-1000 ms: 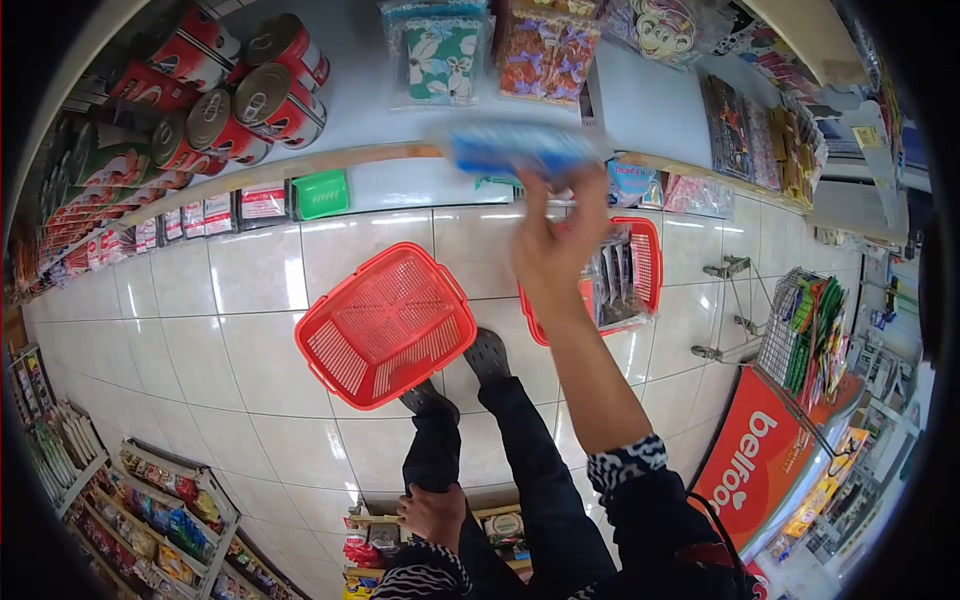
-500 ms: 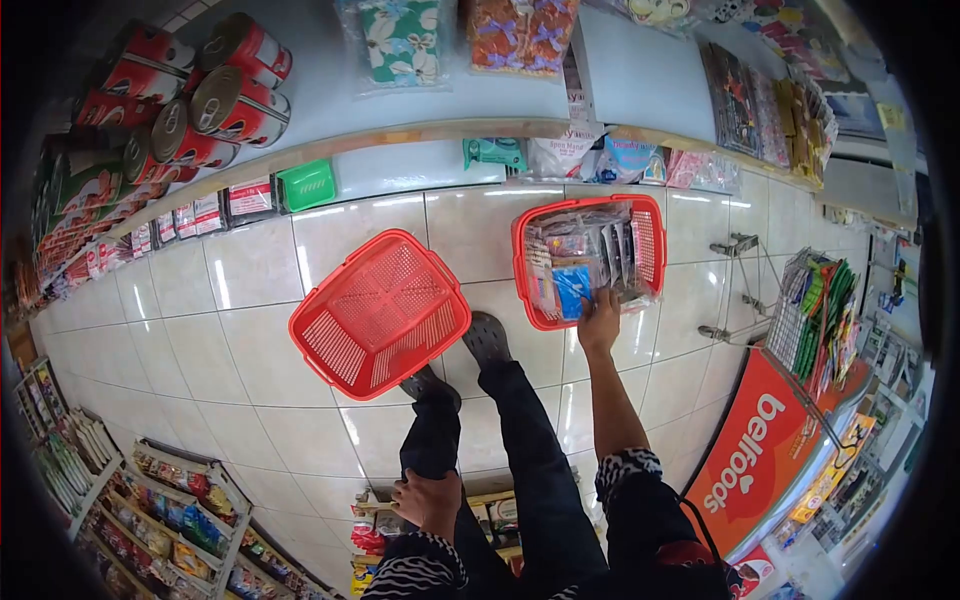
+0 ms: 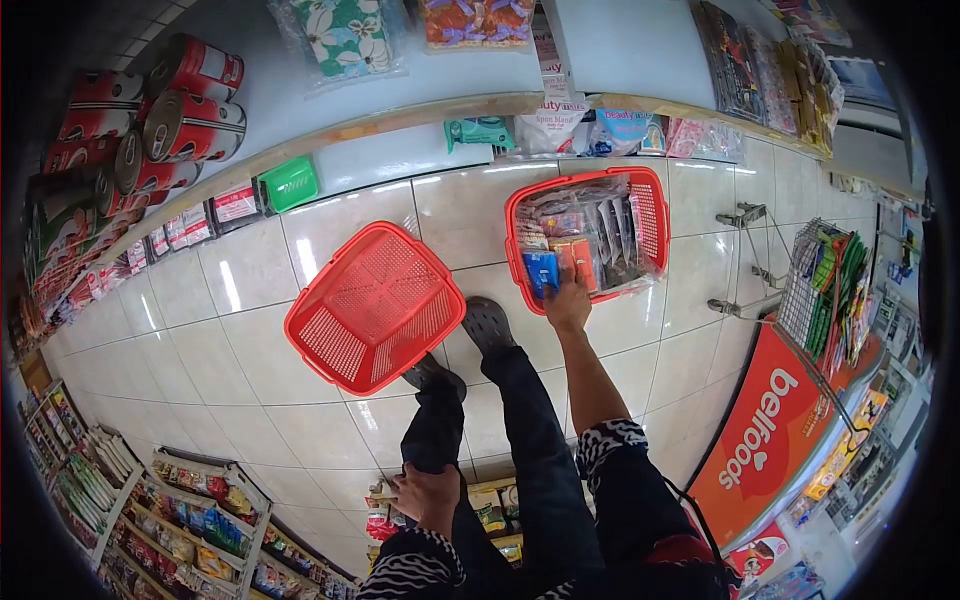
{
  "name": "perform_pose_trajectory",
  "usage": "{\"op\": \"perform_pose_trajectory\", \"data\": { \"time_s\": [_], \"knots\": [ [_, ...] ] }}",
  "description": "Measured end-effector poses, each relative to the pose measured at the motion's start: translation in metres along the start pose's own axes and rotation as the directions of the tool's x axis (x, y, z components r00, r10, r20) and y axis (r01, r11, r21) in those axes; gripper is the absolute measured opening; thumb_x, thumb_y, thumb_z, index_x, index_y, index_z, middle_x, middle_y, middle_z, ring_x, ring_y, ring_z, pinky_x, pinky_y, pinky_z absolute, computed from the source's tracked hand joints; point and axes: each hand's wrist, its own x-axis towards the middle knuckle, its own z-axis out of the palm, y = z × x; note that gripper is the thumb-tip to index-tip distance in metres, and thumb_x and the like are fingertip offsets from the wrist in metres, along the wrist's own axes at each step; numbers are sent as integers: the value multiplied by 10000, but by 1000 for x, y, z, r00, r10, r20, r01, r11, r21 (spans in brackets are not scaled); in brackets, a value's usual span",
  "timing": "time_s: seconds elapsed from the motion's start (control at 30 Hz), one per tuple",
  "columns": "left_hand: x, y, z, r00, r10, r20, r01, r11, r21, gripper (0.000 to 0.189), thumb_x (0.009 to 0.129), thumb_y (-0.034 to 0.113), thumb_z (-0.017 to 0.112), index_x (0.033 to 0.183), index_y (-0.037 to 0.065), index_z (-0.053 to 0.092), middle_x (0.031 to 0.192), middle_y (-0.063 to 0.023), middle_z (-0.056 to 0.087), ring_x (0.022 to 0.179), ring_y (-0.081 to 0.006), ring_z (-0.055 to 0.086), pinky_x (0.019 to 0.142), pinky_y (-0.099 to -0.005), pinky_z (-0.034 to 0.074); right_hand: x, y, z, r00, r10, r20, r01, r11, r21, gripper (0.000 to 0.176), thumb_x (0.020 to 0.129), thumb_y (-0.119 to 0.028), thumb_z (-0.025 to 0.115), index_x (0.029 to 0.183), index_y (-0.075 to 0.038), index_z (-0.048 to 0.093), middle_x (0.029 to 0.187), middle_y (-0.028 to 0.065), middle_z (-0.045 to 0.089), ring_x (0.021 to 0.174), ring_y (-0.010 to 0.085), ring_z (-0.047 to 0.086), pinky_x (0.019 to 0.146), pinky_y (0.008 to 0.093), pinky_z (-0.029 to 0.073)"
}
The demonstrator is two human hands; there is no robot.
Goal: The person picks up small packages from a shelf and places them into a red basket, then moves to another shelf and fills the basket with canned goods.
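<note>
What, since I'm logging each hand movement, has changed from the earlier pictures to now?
The right hand came down from near the shelf with the blue packet, which then shifted left inside the filled basket and appears let go. The hand is now at the orange packet; whether it grips it is unclear. Unchanged: the left hand on the left leg, the other basket by the shoes.

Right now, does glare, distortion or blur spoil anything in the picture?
Head view: bright glare streaks the floor tiles; head view: wide-lens distortion bows the shelf edge, corners black; head view: right hand and left hand look fairly sharp, but lettering on the blue packet cannot be read.
</note>
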Motion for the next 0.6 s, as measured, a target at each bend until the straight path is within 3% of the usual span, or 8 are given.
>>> {"op": "perform_pose_trajectory", "data": {
  "time_s": [0.1, 0.2, 0.3, 0.37, 0.43, 0.5, 0.57, 0.6],
  "knots": [
    [3, -2, 3, 1000, -1, -2, 1, 1000, -23, 770, 765, 485, 743, 1390, 46, 648, 1379, -199, 640, 1362, -378, 574, 1192, -514, 393, -7, -21, -37, 997, 29, -69, -16, 983, 181, 411, 889, -226, 808, 1197, -33, 617, 1170, 200, 654, 1083, 445, 682, 872, 538, 592],
    [3, -1, 1, 1000, -25, -8, 25, 998, -53, 745, 769, 474, 750, 1373, 46, 664, 1393, -193, 639, 1382, -366, 562, 1213, -523, 379, 2, -40, -61, 885, -203, -418, 346, 889, 301, 282, 917, -168, 782, 1118, -19, 653, 1073, 182, 659, 915, 395, 678, 731, 503, 559],
    [5, -5, 4, 1000, -23, 4, 23, 998, -59, 761, 765, 483, 733, 1385, 49, 655, 1383, -199, 639, 1359, -373, 580, 1186, -512, 398, 21, -98, -113, 822, -284, -493, 492, 790, 365, 226, 933, -138, 782, 1083, -15, 667, 1002, 147, 672, 796, 328, 654, 662, 431, 536],
    [10, -7, 11, 999, -27, 17, 28, 998, -64, 777, 758, 489, 717, 1396, 51, 644, 1370, -205, 640, 1340, -388, 592, 1163, -508, 411, 34, -159, -164, 676, -303, -672, 678, 613, 405, 181, 933, -107, 793, 1044, -23, 677, 937, 110, 676, 696, 280, 610, 611, 382, 504],
    [12, -10, 18, 999, -21, 32, 24, 997, -79, 782, 757, 501, 718, 1396, 57, 646, 1369, -202, 639, 1340, -386, 593, 1164, -509, 412, 50, -215, -199, 585, -253, -770, 738, 559, 377, 193, 904, -82, 816, 1033, -43, 678, 913, 95, 671, 672, 270, 611, 591, 366, 502],
    [8, -6, 18, 999, -28, 27, 30, 998, -62, 785, 756, 507, 720, 1399, 63, 647, 1368, -198, 639, 1340, -382, 594, 1167, -507, 409, 77, -271, -221, 530, -223, -818, 779, 508, 367, 249, 895, -193, 854, 1029, -56, 694, 906, 104, 680, 686, 268, 648, 574, 379, 493],
    [7, -5, 17, 999, -35, 15, 36, 998, -48, 787, 756, 512, 723, 1402, 70, 648, 1367, -193, 640, 1339, -378, 595, 1171, -505, 405, 109, -332, -231, 522, -142, -841, 671, 678, 302, 317, 863, -350, 893, 976, -90, 752, 867, 31, 732, 733, 224, 694, 571, 405, 478],
    [6, -5, 17, 999, -41, 23, 42, 998, -48, 786, 758, 519, 725, 1403, 76, 649, 1364, -187, 641, 1340, -371, 595, 1175, -501, 401, 115, -343, -232, 522, -140, -841, 671, 676, 304, 317, 863, -350, 893, 976, -90, 752, 867, 31, 732, 733, 224, 694, 571, 405, 478]
  ]
}}
